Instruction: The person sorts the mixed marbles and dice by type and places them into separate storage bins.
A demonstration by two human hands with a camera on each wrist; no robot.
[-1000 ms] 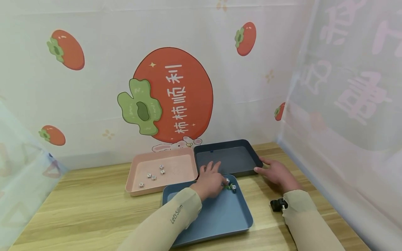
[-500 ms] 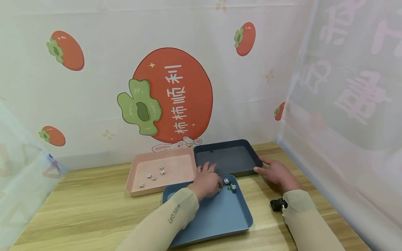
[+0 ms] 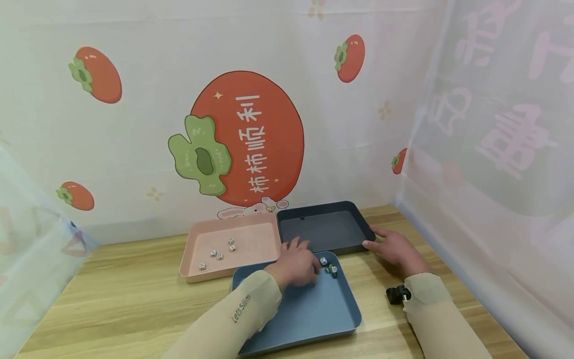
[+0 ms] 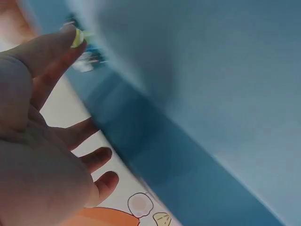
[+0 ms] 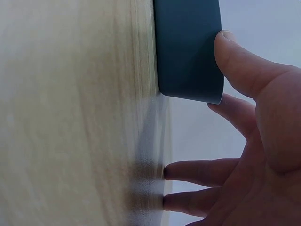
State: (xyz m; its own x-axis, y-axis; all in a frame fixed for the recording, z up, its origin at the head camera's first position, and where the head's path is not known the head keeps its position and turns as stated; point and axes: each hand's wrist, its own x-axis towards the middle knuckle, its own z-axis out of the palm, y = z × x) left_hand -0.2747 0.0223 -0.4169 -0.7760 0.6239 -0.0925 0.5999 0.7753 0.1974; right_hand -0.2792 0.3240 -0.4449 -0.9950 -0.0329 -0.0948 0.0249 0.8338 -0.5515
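My left hand is over the far part of the blue tray, just left of several dice. Its thumb and index finger pinch a small yellow-green die, blurred in the left wrist view; the other fingers spread past the tray's rim. Two white dice, one nearer the far edge and one by the right wall, lie beside green dice. At the right, my right hand grips the near corner of the dark navy tray between thumb and index finger.
Several white dice lie in the pink tray at the back left. One small dark blue die sits in the navy tray. A black device is at the right wrist. Patterned cloth walls off the back.
My left hand has drawn slightly left, away from the dice in the blue tray's far right corner, and a green piece has come away with its fingers. My right hand stays put.
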